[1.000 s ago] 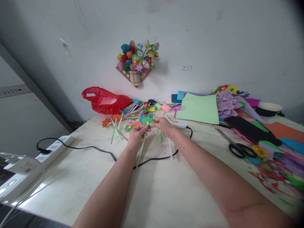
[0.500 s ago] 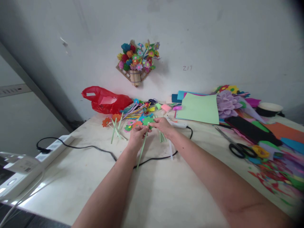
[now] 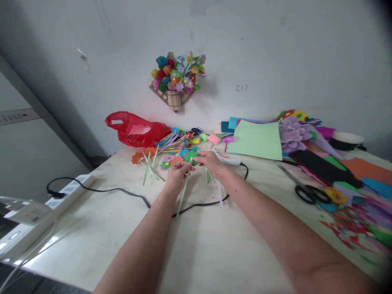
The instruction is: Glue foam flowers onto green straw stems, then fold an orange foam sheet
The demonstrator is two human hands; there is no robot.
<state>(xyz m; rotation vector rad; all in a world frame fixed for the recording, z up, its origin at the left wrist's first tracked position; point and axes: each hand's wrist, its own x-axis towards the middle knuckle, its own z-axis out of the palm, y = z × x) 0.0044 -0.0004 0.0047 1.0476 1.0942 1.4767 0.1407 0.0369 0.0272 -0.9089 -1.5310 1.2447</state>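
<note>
My left hand is closed in a pinch around the upper end of a pale green strip stem, which slants down towards me. My right hand pinches the edge of a green foam flower. The stem's top meets the flower's underside between my fingertips; the exact contact is hidden. Just beyond the hands lie finished-looking flowers, among them an orange flower and a pink one. Behind my right wrist rests a white glue gun, partly covered by the hand.
Pale green stems lie to the left, below a red plastic bag. A black cord crosses the table to a power strip. Black scissors, foam scraps and a green sheet are on the right. A flower basket hangs on the wall.
The green flower has tilted slightly between my fingers against the stem's top. Both hands stay in nearly the same place, and the rest of the table looks unchanged.
</note>
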